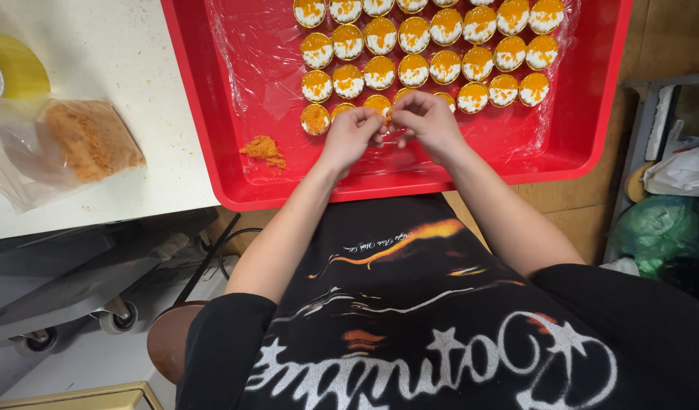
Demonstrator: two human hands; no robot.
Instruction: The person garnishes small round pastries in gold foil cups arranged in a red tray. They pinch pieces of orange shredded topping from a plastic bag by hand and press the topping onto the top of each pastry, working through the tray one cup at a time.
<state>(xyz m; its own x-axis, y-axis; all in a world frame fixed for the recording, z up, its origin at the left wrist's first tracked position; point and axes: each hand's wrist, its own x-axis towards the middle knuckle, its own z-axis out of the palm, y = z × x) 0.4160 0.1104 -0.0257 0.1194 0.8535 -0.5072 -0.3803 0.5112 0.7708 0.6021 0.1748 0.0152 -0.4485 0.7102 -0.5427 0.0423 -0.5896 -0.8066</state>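
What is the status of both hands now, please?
Left hand and right hand together, fingers pinching orange shreds over a small tart. Red tray underneath. Nothing blocking.

Both hands, left hand (351, 134) and right hand (424, 118), pinch orange shreds over a cup (377, 104) among rows of topped cups in a film-lined red tray (213, 114).

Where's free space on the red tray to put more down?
Bare film on the red tray: the left strip beside the tart rows, above the loose orange shreds; the near edge below the left hand and right hand; a patch at the near right corner. The far middle is packed.
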